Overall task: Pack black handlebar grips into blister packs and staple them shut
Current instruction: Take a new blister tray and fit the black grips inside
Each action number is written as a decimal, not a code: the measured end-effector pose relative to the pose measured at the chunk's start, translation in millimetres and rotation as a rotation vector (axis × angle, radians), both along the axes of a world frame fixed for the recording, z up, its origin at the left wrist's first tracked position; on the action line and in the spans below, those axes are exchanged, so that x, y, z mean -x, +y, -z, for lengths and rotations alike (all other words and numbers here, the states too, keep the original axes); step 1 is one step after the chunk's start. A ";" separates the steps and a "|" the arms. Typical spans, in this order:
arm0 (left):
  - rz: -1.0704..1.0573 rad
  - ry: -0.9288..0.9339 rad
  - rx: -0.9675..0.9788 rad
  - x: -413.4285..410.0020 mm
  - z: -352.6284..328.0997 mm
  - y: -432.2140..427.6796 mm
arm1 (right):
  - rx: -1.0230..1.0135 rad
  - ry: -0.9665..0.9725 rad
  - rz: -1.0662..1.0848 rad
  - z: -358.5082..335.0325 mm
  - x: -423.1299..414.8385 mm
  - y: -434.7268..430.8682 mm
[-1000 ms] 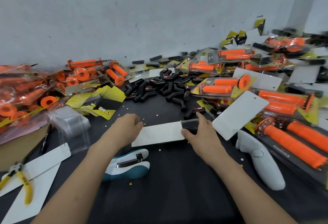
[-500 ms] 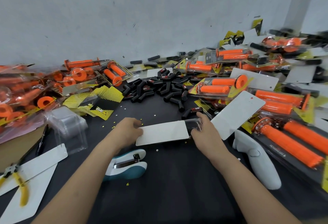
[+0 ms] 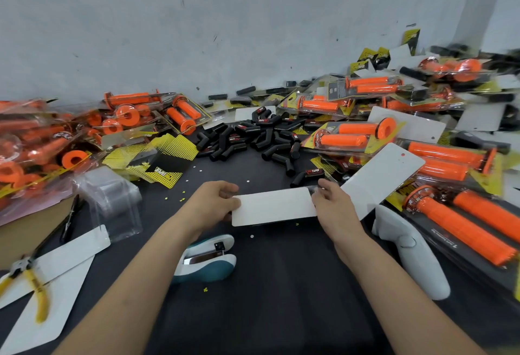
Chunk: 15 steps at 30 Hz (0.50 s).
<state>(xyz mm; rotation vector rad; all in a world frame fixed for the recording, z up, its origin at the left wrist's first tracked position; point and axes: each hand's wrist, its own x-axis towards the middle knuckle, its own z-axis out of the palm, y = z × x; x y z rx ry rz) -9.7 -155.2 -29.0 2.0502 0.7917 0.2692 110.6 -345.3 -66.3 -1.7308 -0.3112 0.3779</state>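
Observation:
Both hands hold a white backing card (image 3: pixel 274 207), blank side up, just above the dark table (image 3: pixel 281 284). My left hand (image 3: pixel 213 202) pinches its left end. My right hand (image 3: pixel 333 204) grips its right end, where a bit of clear plastic shows under the fingers. What sits beneath the card is hidden. A pile of black bent grips (image 3: pixel 253 138) lies behind the card. A teal and white stapler (image 3: pixel 208 259) rests below my left wrist.
Packed orange grips (image 3: pixel 461 219) are heaped on the right and on the left (image 3: pixel 42 140). Empty clear blisters (image 3: pixel 112 199), white cards (image 3: pixel 56 264), yellow pliers (image 3: pixel 31 278) lie left. A white handheld tool (image 3: pixel 410 253) and another card (image 3: pixel 380 180) lie right.
The card has been lifted slightly and shifted right between my hands. The black grip end seen at its right edge is now covered. The view tilted a little.

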 end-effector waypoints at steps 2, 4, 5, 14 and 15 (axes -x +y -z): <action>0.009 0.005 0.003 -2.8 2.1 -4.8 | 0.009 -0.018 -0.043 -0.5 1.5 -1.2; 0.020 0.017 0.025 -4.4 4.2 -9.2 | 0.030 -0.040 -0.073 -0.8 2.6 -2.4; 0.027 0.024 0.046 -4.8 4.7 -10.0 | 0.031 -0.040 -0.074 -0.9 2.6 -3.0; 0.097 0.012 0.254 -4.7 1.8 -9.3 | -0.055 0.011 -0.044 -2.3 3.6 -4.2; 0.093 -0.006 0.249 -2.8 0.4 -9.7 | -0.079 0.002 -0.045 -3.4 4.5 -4.5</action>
